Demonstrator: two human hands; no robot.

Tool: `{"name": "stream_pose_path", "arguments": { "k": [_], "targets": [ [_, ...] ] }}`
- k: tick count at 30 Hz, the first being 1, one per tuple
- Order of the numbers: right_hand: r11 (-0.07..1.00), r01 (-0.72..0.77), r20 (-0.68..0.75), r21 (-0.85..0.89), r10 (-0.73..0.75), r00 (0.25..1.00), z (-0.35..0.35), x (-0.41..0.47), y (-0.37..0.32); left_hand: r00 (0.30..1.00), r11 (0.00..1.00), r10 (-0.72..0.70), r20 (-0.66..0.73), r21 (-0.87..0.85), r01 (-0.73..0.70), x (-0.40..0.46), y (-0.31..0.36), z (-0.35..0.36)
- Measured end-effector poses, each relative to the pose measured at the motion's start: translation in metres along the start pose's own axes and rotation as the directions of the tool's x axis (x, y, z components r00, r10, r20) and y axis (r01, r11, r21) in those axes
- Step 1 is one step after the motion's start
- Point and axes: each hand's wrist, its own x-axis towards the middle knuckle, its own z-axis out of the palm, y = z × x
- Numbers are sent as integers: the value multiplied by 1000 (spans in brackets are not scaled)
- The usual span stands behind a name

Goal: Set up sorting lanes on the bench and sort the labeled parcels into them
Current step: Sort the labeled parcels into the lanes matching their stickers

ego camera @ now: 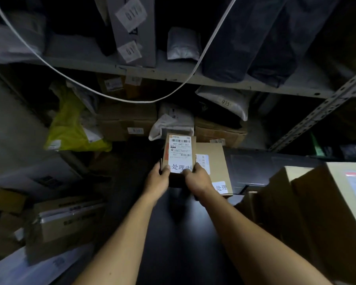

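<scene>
I hold the small box (179, 155) just left of the flat box (213, 161), above the desk (183, 233). Left hand (157, 179) and right hand (195, 177) fingers pinch its near end. Step: sorting; next, I judge, set it in its lane.

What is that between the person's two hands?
In the head view, a small labelled cardboard parcel. The left hand grips its lower left corner and the right hand its lower right.

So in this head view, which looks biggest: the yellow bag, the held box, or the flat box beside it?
1. Yellow bag
2. Flat box, partly hidden
3. Held box
The boxes sit nearer, so unsure.
</scene>
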Motion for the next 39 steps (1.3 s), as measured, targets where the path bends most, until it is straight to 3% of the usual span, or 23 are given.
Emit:
{"name": "stream_pose_path", "arguments": {
  "k": [8, 13, 17, 28, 39],
  "targets": [
    [985, -30, 20, 169, 27, 999, -9, -45, 10, 996, 999, 48, -73, -12, -49, -61, 2, -24],
    [958, 51, 97, 283, -82, 992, -35, -122, -7, 984, 993, 94, -149, -54, -103, -140, 28, -54],
    [944, 142, 59, 299, -167, 984, -69, -189, -13, 967, 979, 187, -175, -48, -198, -208, 53, -66],
    [905, 310, -28, 293, -316, 948, -179, -341, 31, 939, 935, 334, -85, -101, -341, -374, 112, -42],
    [907, 356, -118, 225, -337, 934, -261, -404, 70, 911, 899, 412, 21, -174, -402, -445, 146, 7]
  ]
}}
